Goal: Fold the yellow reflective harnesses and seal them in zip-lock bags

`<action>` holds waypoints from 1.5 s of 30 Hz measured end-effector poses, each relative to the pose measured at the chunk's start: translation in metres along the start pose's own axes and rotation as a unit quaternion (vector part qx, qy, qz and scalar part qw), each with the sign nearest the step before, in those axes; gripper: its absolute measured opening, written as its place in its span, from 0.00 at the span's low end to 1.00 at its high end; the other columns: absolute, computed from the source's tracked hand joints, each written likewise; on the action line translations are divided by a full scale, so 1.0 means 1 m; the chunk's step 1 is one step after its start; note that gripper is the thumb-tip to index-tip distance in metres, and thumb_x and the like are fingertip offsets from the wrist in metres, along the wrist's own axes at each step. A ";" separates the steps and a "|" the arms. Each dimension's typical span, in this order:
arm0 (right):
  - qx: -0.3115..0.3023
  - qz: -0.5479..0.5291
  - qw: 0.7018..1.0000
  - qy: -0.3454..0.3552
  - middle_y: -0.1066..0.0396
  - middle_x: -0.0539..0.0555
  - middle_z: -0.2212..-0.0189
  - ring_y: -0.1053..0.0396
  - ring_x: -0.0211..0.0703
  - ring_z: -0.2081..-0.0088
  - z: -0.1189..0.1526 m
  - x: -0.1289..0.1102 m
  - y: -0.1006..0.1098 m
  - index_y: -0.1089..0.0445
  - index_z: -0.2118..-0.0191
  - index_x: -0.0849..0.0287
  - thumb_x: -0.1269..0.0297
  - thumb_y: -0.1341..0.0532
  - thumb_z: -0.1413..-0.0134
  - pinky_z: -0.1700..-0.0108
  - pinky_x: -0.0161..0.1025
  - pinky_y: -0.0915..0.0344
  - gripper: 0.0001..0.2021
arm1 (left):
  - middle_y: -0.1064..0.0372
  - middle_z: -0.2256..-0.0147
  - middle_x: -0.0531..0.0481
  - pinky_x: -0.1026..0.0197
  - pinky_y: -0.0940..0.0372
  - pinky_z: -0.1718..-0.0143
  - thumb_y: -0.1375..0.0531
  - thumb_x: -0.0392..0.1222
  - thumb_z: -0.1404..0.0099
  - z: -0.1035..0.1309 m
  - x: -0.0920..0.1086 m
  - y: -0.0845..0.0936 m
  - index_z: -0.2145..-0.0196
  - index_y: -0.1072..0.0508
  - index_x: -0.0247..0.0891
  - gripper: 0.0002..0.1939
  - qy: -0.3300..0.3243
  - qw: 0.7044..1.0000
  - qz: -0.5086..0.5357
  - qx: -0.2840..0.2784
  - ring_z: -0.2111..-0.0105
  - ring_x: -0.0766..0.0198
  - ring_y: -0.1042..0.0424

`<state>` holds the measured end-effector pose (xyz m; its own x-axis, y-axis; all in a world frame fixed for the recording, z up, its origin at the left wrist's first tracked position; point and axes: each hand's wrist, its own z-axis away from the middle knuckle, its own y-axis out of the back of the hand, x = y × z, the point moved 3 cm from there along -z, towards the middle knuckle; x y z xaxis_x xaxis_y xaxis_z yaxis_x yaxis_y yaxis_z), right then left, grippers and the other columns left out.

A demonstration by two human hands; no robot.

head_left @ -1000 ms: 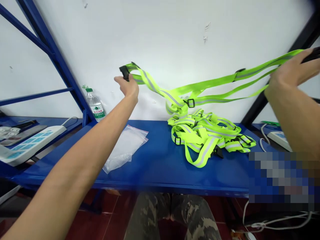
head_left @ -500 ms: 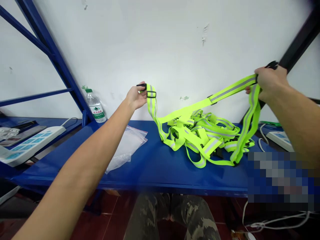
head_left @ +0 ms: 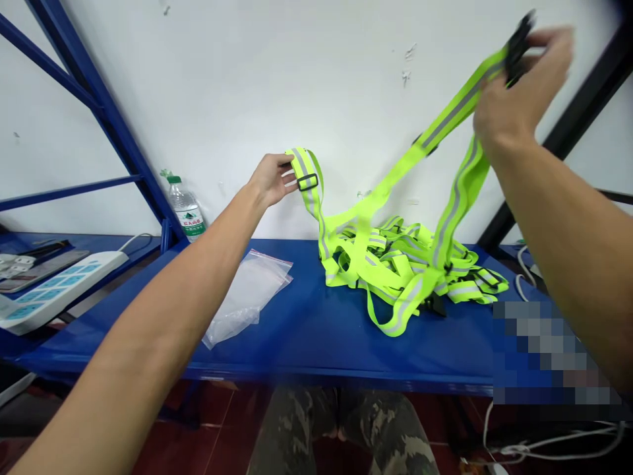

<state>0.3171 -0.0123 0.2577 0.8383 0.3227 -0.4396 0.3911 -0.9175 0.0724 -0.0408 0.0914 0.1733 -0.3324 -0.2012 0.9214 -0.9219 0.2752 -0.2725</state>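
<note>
Neon-yellow reflective straps with grey stripes and black buckles lie tangled in a heap on the blue shelf. My left hand pinches one end of a strap beside a black slide buckle, left of the heap and above it. Up at the right, my right hand, blurred, is closed on the strap's other end by a black clip. Two lengths of strap run down from my right hand, one slanting toward the left, the other dropping into the heap.
Clear plastic bags lie on the shelf left of the heap. A water bottle stands against the wall near a blue post. A white power strip is at far left. White cables hang at lower right.
My right hand has risen and moved a little left, lifting the straps higher from the heap. My left hand has stayed almost in place, slightly lower-left, still holding its end.
</note>
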 end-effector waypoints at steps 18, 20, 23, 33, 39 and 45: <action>-0.218 -0.078 0.971 -0.064 0.32 0.53 0.69 0.34 0.47 0.61 0.150 0.002 -0.060 0.46 0.75 0.53 0.71 0.40 0.58 0.55 0.48 0.36 0.11 | 0.27 0.73 0.49 0.62 0.33 0.69 0.33 0.57 0.40 0.024 -0.048 -0.023 0.70 0.26 0.35 0.20 0.028 0.993 -0.089 -0.073 0.75 0.66 0.31; -0.243 -0.122 0.960 -0.070 0.30 0.53 0.68 0.32 0.48 0.60 0.161 0.000 -0.059 0.51 0.77 0.53 0.71 0.41 0.58 0.56 0.47 0.36 0.14 | 0.25 0.72 0.48 0.62 0.34 0.70 0.33 0.58 0.41 0.032 -0.065 -0.034 0.69 0.24 0.34 0.21 0.056 0.982 -0.127 -0.128 0.75 0.66 0.31; -0.296 -0.192 0.925 -0.140 0.30 0.51 0.72 0.29 0.48 0.65 0.182 -0.003 -0.056 0.50 0.75 0.52 0.68 0.38 0.57 0.60 0.45 0.36 0.15 | 0.24 0.69 0.48 0.63 0.36 0.68 0.35 0.61 0.41 0.043 -0.090 -0.049 0.66 0.22 0.34 0.23 0.070 0.958 -0.179 -0.211 0.71 0.65 0.30; -0.381 -0.375 0.776 -0.336 0.25 0.49 0.67 0.28 0.45 0.60 0.221 0.003 -0.064 0.26 0.63 0.55 0.59 0.24 0.72 0.52 0.42 0.34 0.23 | 0.28 0.72 0.49 0.63 0.43 0.73 0.41 0.54 0.34 0.061 -0.094 -0.080 0.57 0.25 0.32 0.21 -0.037 0.877 -0.390 -0.278 0.76 0.68 0.37; -0.294 -0.283 0.830 -0.379 0.25 0.49 0.69 0.28 0.44 0.61 0.209 0.018 -0.070 0.23 0.68 0.57 0.67 0.30 0.68 0.54 0.42 0.33 0.14 | 0.25 0.53 0.39 0.57 0.34 0.60 0.28 0.59 0.53 0.071 -0.074 -0.079 0.46 0.31 0.35 0.42 -0.063 0.812 -0.509 -0.280 0.58 0.54 0.26; -0.356 -0.252 0.795 -0.422 0.24 0.55 0.70 0.28 0.45 0.71 0.202 0.013 -0.060 0.23 0.71 0.61 0.72 0.32 0.63 0.64 0.44 0.32 0.07 | 0.24 0.55 0.41 0.58 0.35 0.59 0.30 0.40 0.48 0.082 -0.051 -0.083 0.49 0.26 0.36 0.27 -0.144 0.638 -0.688 -0.315 0.56 0.51 0.25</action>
<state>0.2272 0.0000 0.0665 0.0709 0.0605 -0.9956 0.9641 -0.2604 0.0528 0.0359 0.0013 0.1263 0.5988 -0.7991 0.0548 -0.1482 -0.0433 0.9880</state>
